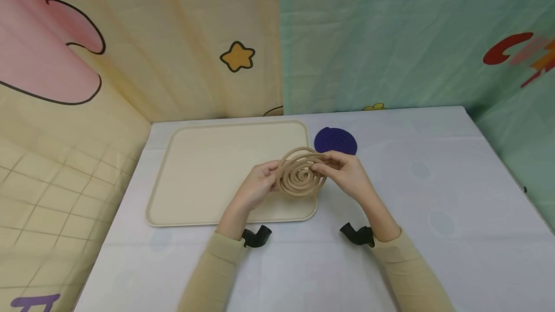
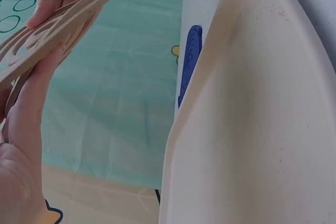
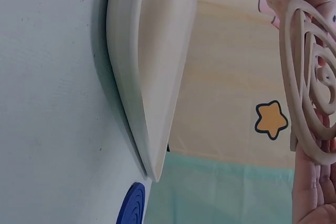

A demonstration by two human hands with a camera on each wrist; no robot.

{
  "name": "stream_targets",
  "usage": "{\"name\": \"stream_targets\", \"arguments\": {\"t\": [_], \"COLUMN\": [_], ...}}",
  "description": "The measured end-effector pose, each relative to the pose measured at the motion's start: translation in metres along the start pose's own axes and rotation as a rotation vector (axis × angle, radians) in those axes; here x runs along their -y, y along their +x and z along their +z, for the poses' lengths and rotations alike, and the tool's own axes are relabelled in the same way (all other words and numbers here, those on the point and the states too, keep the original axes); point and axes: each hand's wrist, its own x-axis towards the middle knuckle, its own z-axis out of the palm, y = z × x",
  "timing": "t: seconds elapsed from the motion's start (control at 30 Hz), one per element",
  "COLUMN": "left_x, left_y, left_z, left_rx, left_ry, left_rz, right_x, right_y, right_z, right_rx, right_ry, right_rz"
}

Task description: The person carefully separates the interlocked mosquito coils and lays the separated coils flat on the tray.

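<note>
Tan spiral coil (image 1: 302, 177) held aloft, gripped on opposite sides

Just below the centre of the head frame, the coil is raised, its flat face turned towards the viewer and its loops standing apart with gaps between. It is round, so no long axis stands out. In the left wrist view, at the upper left, it shows nearly edge-on as a slanting band; in the right wrist view it sits at the right side, partly cut off by the frame edge.

The left hand (image 1: 257, 183) grips its left rim, with fingers reaching behind it. The right hand (image 1: 348, 172) pinches the upper right, its thumb lying over the front towards the inner loops. Neither hand is nearer to the coil, as both have hold of it.

The relation that counts is the coil against what lies below: in the head frame it straddles the right edge of the pale tray (image 1: 217, 158), while both wrist views show it well apart from that tray, touching it nowhere visible. Just above the right hand in the head frame, a tightly wound purple mat (image 1: 336, 141) lies on the white table (image 1: 433, 172), closer to that hand than to the left.
</note>
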Motion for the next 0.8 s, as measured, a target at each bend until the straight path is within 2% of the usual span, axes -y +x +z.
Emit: {"name": "stream_targets", "arguments": {"t": [0.17, 0.37, 0.63, 0.8], "left_x": [0.0014, 0.0008, 0.0035, 0.0036], "left_y": [0.0015, -0.0005, -0.0014, -0.0019], "left_z": [0.0014, 0.0010, -0.0015, -0.0025], "left_rx": [-0.011, 0.057, 0.089, 0.159], "left_ry": [-0.018, -0.014, -0.001, -0.002], "left_rz": [-0.006, -0.037, -0.027, -0.054], "right_x": [-0.0003, 0.0024, -0.0003, -0.0018], "right_y": [0.0006, -0.0012, -0.0024, -0.0036], "right_z": [-0.0008, -0.0026, -0.0017, -0.0008], "right_rx": [0.004, 0.031, 0.050, 0.043], "right_ry": [-0.032, -0.043, -0.078, -0.080], "right_rz": [0.016, -0.037, -0.109, -0.139]}}
